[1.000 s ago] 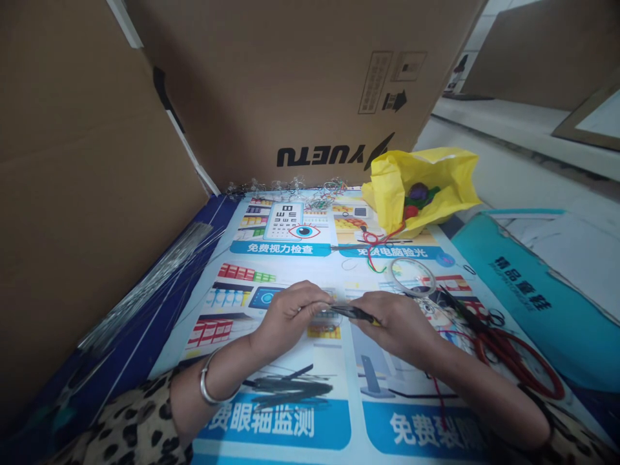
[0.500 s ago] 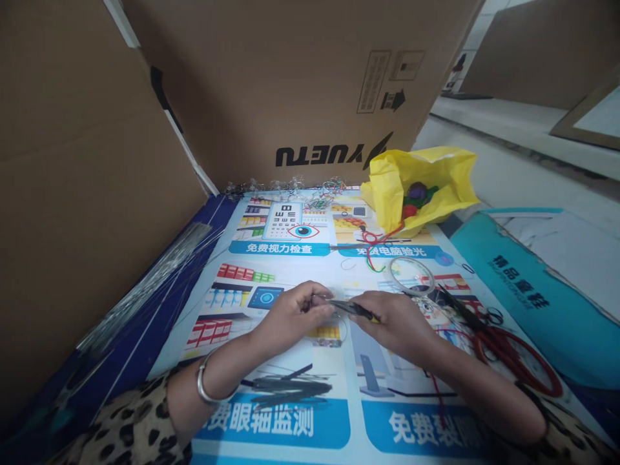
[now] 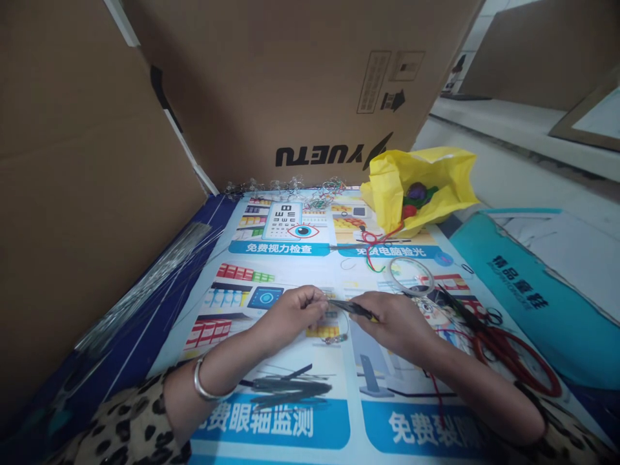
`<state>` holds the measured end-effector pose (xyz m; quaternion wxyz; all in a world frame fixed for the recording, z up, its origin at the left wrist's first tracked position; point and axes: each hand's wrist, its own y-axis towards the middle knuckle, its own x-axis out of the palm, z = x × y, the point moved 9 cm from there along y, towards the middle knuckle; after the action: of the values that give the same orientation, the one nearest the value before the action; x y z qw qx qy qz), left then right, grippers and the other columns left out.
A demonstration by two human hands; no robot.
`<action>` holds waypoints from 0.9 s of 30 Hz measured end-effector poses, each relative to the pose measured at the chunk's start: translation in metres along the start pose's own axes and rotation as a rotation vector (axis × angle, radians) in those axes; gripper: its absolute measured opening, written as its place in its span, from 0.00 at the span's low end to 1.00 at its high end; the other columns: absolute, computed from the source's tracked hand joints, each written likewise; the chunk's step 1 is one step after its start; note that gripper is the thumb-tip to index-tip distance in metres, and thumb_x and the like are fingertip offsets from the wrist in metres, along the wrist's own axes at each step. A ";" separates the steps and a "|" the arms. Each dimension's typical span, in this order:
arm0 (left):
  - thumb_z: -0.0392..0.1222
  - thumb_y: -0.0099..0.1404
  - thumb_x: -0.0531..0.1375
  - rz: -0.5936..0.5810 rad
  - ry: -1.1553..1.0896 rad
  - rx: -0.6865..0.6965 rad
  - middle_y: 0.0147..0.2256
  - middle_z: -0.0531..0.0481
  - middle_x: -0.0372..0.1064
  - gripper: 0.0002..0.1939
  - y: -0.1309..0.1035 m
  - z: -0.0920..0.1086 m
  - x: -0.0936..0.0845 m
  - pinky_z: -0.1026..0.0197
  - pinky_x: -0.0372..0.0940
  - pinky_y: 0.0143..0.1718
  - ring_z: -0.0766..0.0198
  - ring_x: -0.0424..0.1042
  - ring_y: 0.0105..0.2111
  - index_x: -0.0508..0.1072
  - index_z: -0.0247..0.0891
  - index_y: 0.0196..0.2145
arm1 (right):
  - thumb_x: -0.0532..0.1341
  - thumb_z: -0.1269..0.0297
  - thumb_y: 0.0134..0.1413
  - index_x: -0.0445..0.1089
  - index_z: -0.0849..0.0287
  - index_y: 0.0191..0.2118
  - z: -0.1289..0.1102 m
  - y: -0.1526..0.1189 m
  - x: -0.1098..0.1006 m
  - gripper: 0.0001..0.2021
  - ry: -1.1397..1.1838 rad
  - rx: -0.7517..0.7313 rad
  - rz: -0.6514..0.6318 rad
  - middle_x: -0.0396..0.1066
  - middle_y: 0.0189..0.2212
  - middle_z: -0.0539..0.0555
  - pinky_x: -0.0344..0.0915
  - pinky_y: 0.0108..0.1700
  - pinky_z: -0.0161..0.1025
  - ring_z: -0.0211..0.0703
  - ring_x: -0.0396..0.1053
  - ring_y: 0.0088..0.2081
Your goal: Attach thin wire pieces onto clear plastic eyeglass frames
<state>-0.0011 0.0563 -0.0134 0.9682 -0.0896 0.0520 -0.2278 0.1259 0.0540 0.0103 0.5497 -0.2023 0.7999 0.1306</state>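
My right hand [image 3: 390, 318] is closed around dark pliers [image 3: 346, 307] with a bit of yellow on the handle. The pliers' jaws point left and meet the fingertips of my left hand [image 3: 304, 309]. That hand is pinched on a thin wire, mostly hidden by the fingers. From there the wire [image 3: 347, 323] curves down to the right of the jaws, with a small cluster of clear and coloured beads [image 3: 335, 338] hanging low on it. Whether the jaws grip the wire is too small to tell.
A yellow bag [image 3: 387, 187] holds coloured balls of thread. Red-handled scissors [image 3: 516, 355] and a tape roll [image 3: 411, 276] lie at right. Wire pieces [image 3: 320, 194] line the back, a wire bundle [image 3: 145, 284] lies left, and dark strips [image 3: 290, 387] lie in front. Cardboard [image 3: 290, 77] stands behind.
My left hand has turned and shifted slightly left and down, its fingers more tightly bunched. The beaded wire now hangs more plainly in view below the pliers. My right hand has barely moved.
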 end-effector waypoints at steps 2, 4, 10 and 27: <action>0.45 0.59 0.55 -0.019 -0.032 0.001 0.19 0.58 0.57 0.10 0.000 0.000 0.002 0.66 0.53 0.26 0.72 0.56 0.20 0.63 0.35 0.25 | 0.54 0.63 0.52 0.69 0.57 0.31 0.000 0.000 0.000 0.08 0.012 0.005 -0.001 0.72 0.30 0.51 0.55 0.31 0.33 0.40 0.68 0.32; 0.45 0.59 0.55 -0.022 -0.052 -0.003 0.18 0.58 0.58 0.11 -0.001 0.000 0.003 0.66 0.53 0.26 0.72 0.56 0.20 0.63 0.36 0.26 | 0.54 0.62 0.52 0.69 0.57 0.30 0.000 0.001 0.001 0.08 0.030 0.012 -0.005 0.72 0.29 0.51 0.55 0.30 0.33 0.40 0.68 0.31; 0.45 0.59 0.55 -0.021 -0.089 -0.007 0.18 0.58 0.58 0.09 -0.002 -0.001 0.005 0.66 0.51 0.24 0.71 0.57 0.19 0.61 0.37 0.28 | 0.54 0.60 0.52 0.64 0.59 0.24 0.001 0.003 0.006 0.11 0.083 0.033 -0.040 0.68 0.23 0.49 0.52 0.28 0.32 0.37 0.64 0.26; 0.46 0.58 0.56 -0.070 -0.219 -0.070 0.16 0.57 0.59 0.13 -0.002 -0.011 0.012 0.66 0.48 0.22 0.73 0.54 0.16 0.62 0.35 0.23 | 0.53 0.60 0.52 0.62 0.59 0.22 0.001 0.003 0.012 0.12 0.224 0.032 -0.053 0.61 0.19 0.47 0.50 0.26 0.31 0.35 0.59 0.24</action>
<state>0.0070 0.0480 -0.0247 0.9558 -0.1494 -0.0493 -0.2485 0.1216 0.0551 -0.0012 0.4632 -0.2278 0.8527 0.0801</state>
